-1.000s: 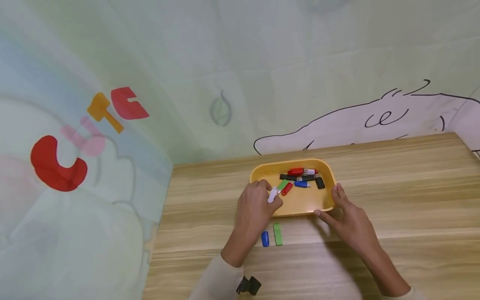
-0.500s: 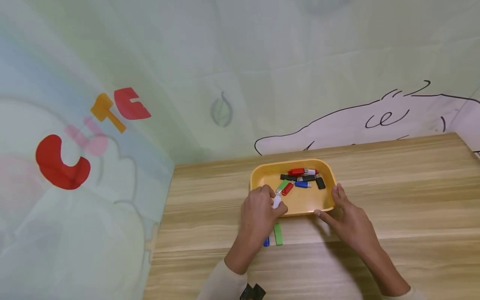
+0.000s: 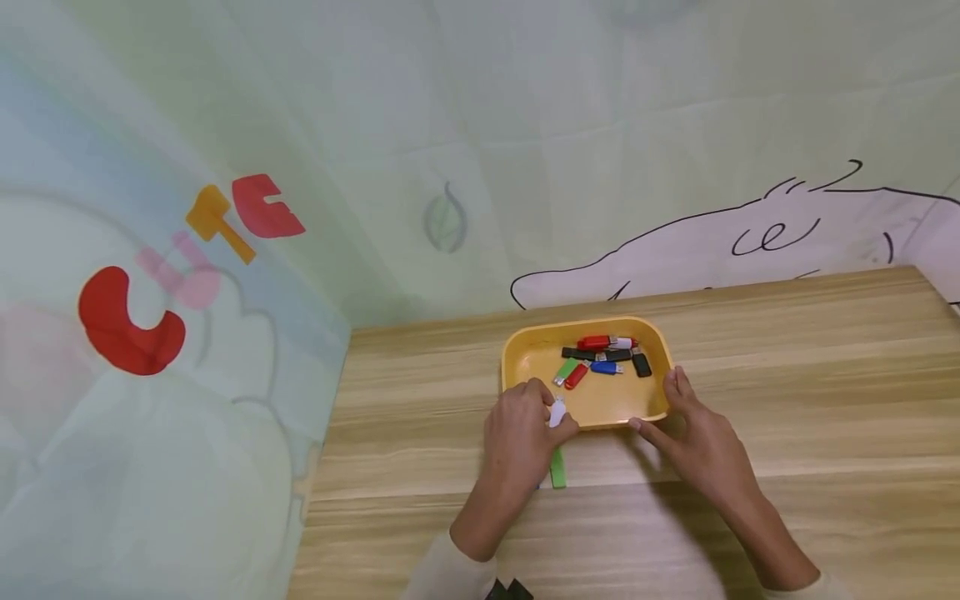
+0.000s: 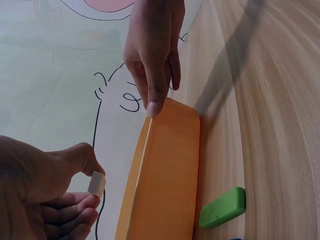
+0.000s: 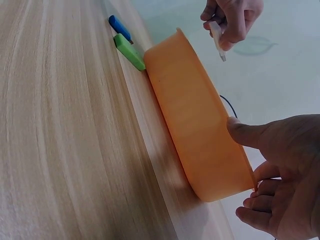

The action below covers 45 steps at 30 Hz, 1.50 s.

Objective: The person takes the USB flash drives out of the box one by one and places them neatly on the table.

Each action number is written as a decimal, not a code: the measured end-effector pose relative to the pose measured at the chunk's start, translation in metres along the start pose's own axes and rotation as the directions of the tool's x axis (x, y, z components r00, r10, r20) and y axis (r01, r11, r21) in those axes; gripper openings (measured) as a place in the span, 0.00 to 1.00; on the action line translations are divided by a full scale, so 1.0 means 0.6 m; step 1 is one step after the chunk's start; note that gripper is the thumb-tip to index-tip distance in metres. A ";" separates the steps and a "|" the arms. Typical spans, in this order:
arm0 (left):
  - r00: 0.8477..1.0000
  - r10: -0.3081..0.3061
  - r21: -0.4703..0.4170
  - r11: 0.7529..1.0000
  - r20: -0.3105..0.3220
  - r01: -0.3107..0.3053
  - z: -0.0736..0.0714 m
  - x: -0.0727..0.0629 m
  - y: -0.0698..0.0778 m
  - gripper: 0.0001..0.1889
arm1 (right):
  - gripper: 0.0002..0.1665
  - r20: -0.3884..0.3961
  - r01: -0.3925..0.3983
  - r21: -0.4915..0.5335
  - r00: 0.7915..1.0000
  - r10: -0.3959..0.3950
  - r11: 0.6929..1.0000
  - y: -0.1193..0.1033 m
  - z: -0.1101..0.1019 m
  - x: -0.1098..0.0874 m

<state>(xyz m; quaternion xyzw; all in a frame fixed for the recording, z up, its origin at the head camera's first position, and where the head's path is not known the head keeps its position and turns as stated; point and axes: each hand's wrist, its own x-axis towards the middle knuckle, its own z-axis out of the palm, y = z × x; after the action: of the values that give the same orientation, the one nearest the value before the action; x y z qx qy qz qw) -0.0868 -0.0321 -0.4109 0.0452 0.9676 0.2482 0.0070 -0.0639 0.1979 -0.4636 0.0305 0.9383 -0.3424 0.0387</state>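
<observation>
The left hand [image 3: 519,432] pinches while the right hand [image 3: 708,450] grips with thumb [image 5: 246,134] and fingers [image 5: 260,203] apart.

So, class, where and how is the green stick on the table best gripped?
The green stick is probably best pinched from above, across its narrow width, at the end away from the tray: it lies flat, its other end is close to the tray's wall, and the blue piece lies alongside.

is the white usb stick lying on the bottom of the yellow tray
No, the right wrist view shows the left hand pinching the white usb stick above the rim of the yellow tray.
</observation>
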 end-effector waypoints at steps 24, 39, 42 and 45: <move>0.998 0.058 -0.026 0.998 0.031 -0.057 0.011 -0.022 0.005 0.15 | 0.60 0.003 -0.003 -0.006 1.000 0.003 1.000 -0.003 -0.005 0.002; 0.996 0.091 -0.006 0.996 0.013 -0.091 0.035 -0.049 -0.004 0.13 | 0.59 0.008 -0.014 0.008 1.000 0.014 1.000 -0.001 0.002 -0.001; 0.996 0.090 -0.013 0.996 0.017 -0.090 0.039 -0.054 -0.006 0.13 | 0.59 0.007 -0.018 0.003 1.000 0.018 1.000 -0.001 0.002 -0.001; 0.996 0.084 -0.016 0.996 0.027 -0.084 0.045 -0.060 -0.007 0.14 | 0.60 0.008 -0.017 0.000 1.000 0.017 1.000 -0.001 0.001 -0.002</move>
<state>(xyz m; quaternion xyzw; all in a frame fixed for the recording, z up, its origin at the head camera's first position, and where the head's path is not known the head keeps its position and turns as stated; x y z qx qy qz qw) -0.0505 -0.0260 -0.4368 0.0891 0.9628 0.2550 0.0101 -0.0624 0.1973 -0.4636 0.0372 0.9379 -0.3420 0.0452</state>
